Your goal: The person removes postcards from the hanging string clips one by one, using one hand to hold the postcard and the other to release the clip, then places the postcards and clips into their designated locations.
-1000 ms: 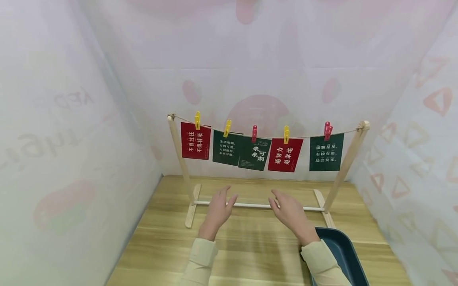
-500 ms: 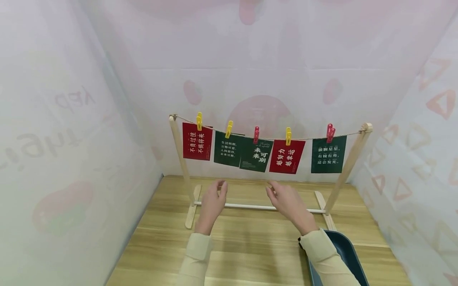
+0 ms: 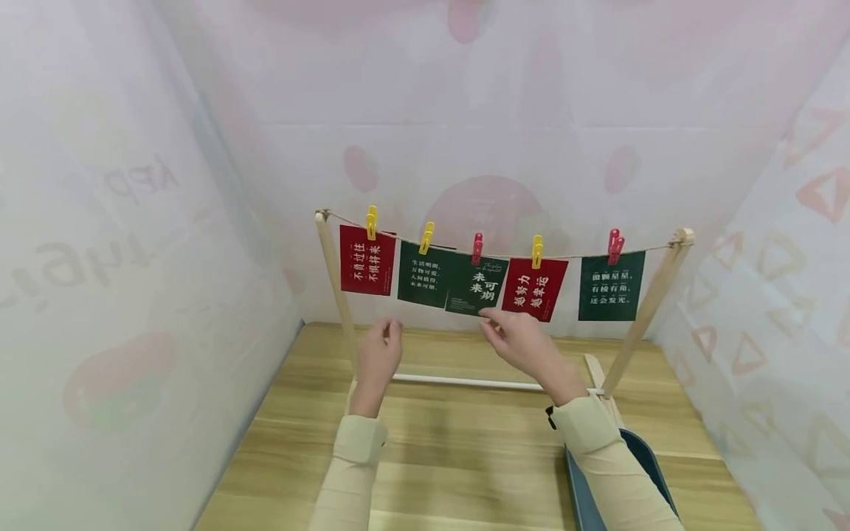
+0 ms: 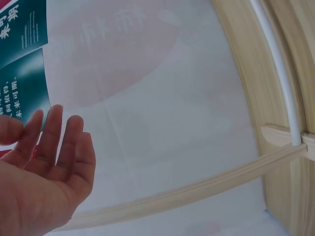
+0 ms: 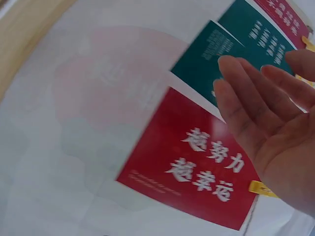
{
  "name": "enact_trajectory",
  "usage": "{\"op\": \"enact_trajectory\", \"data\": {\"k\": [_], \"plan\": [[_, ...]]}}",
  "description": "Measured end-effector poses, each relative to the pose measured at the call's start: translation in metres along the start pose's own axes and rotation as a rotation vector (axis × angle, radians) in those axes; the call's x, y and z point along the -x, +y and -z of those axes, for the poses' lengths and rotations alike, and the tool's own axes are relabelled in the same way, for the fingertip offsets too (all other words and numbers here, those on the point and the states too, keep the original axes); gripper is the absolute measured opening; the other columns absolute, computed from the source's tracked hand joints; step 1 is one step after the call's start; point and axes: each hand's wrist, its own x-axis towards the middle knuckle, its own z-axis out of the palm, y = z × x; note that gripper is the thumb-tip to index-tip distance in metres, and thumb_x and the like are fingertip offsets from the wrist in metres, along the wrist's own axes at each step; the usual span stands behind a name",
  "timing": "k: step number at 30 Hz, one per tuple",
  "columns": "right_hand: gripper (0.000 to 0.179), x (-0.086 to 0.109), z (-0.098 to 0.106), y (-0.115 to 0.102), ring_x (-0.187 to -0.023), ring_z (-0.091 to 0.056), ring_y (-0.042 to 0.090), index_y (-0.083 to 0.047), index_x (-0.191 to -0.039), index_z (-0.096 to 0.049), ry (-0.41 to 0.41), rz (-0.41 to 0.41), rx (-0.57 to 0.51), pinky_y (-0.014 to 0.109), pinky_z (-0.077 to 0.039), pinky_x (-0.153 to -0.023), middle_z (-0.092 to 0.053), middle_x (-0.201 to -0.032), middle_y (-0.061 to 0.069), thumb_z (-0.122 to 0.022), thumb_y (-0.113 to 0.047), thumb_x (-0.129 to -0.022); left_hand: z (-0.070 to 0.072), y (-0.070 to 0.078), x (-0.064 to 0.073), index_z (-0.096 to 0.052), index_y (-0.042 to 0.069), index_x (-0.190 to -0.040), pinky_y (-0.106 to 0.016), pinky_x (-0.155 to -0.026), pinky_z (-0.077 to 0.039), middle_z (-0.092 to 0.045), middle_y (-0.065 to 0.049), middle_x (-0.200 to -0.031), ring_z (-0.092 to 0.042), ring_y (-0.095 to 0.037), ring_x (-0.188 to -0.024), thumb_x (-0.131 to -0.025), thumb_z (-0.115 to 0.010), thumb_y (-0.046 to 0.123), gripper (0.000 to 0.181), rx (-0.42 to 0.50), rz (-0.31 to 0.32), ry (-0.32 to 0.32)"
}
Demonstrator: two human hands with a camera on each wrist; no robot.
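Cards hang by clothespins from a twine line (image 3: 508, 256) strung between wooden posts. From left to right are a red card (image 3: 350, 258), a green card (image 3: 406, 276), a second green card (image 3: 458, 299), a red card (image 3: 514, 284) and a green card (image 3: 609, 291). My left hand (image 3: 378, 358) is raised below the left cards, fingers loosely bent around nothing. In the left wrist view its palm (image 4: 37, 196) is bare. My right hand (image 3: 527, 346) is near the lower edges of the middle green and right red cards. Its fingers (image 5: 246, 93) are relaxed and hold nothing; contact with a card cannot be told.
Yellow clothespins (image 3: 372, 223) and red clothespins (image 3: 477, 249) sit along the line. A white rod (image 3: 465, 381) joins the stand's feet near the tabletop (image 3: 451, 464). A dark blue tray (image 3: 579, 490) lies partly under my right forearm. Printed cloth walls surround the table.
Both hands have risen and moved forward toward the hanging cards, the left also drifting leftward. The right fingertips now overlap the middle green card in the head view. The cards keep their places.
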Motion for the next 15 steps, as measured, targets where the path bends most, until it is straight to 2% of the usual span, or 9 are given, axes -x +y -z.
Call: {"op": "enact_trajectory", "data": {"k": [3,8,15], "plan": [[0.028,-0.01,0.009,-0.007,-0.069,-0.067,0.012,-0.009,-0.12,-0.067,-0.006,0.032,-0.032,0.031,-0.058,-0.07,-0.075,-0.09,0.003,-0.061,-0.024,-0.097,0.005,-0.002,-0.005,-0.069,0.006,-0.104,-0.044,-0.082,-0.057,-0.073,-0.013,-0.102,-0.068,-0.028,-0.095,-0.102,-0.049,0.028,0.03,0.014,-0.013,0.025],[0.028,-0.023,0.024,-0.021,-0.06,-0.053,0.008,-0.01,-0.121,-0.067,-0.009,0.079,-0.11,0.023,-0.052,-0.062,-0.072,-0.086,0.0,-0.061,-0.024,-0.098,0.017,-0.007,-0.012,-0.069,0.002,-0.104,-0.045,-0.079,-0.057,-0.073,-0.016,-0.1,-0.068,-0.03,-0.09,-0.102,-0.051,0.024,0.028,0.043,-0.04,0.061],[0.027,-0.045,0.04,-0.04,-0.064,-0.056,0.009,-0.01,-0.121,-0.067,0.063,0.147,-0.154,0.021,-0.052,-0.061,-0.073,-0.088,0.002,-0.063,-0.021,-0.097,0.03,-0.012,-0.023,-0.065,0.004,-0.111,-0.045,-0.084,-0.055,-0.07,-0.015,-0.104,-0.066,-0.029,-0.096,-0.103,-0.049,0.028,0.029,0.048,-0.017,0.098]]}}
